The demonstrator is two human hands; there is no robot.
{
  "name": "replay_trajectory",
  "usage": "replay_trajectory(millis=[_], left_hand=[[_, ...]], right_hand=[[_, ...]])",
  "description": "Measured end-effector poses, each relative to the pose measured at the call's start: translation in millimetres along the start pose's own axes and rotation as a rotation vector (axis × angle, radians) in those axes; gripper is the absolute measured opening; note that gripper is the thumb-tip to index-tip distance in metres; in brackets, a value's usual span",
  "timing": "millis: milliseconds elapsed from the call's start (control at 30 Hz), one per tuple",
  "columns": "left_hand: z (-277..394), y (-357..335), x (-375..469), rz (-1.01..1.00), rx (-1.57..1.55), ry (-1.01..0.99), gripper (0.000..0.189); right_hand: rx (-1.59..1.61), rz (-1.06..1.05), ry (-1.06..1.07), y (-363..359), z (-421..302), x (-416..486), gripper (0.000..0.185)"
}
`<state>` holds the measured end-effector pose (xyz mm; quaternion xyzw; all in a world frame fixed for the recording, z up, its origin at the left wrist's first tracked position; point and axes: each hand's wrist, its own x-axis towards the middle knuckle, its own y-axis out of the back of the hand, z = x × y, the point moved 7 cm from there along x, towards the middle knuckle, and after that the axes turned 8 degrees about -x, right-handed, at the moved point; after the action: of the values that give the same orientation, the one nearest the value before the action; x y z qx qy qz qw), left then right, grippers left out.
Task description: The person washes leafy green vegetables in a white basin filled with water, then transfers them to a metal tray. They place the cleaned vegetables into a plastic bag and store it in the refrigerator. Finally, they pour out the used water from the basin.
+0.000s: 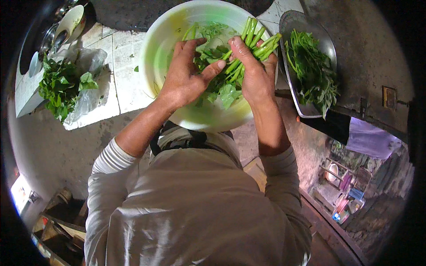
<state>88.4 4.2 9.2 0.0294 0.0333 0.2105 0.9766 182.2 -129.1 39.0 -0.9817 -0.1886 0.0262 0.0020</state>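
My right hand point(254, 74) grips a bunch of leafy greens by its thick cut stems point(251, 35), which point up and to the right. The leaves point(229, 94) hang down over a large pale plastic basin point(154, 40). My left hand point(186, 74) is beside the bunch, its thumb and fingers spread around the leaves. Whether its fingertips press on any leaf is hard to see. Loose greens point(213, 30) lie in the far part of the basin, and the bunch hides some of its inside. My right thumb looks wet.
A metal mesh basket point(327, 36) with greens point(308, 60) stands right of the basin. On the white tiled counter point(128, 79), more leafy greens point(60, 84) rest by a clear plastic bag point(90, 63). Bowls point(71, 25) stand at the far left; a rack with dishes point(332, 172) is lower right.
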Motion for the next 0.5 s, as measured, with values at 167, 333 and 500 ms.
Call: replay_trajectory(millis=[167,333,500], left_hand=[[-19.4,-3.7,-11.8,-0.236,0.563,-0.213,0.07],[-84.6,1.7,-16.0,-0.498,0.964,0.062,0.057],[-105.8,-5.4,-25.7,-0.74,1.075,0.033,0.048]], right_hand=[[0.02,0.047,0.103,15.7,-23.4,9.4,0.018],[0.099,-0.114,0.303,36.3,-88.8,25.9,0.017],[0.146,-0.023,0.4,67.0,-130.0,31.2,0.019]])
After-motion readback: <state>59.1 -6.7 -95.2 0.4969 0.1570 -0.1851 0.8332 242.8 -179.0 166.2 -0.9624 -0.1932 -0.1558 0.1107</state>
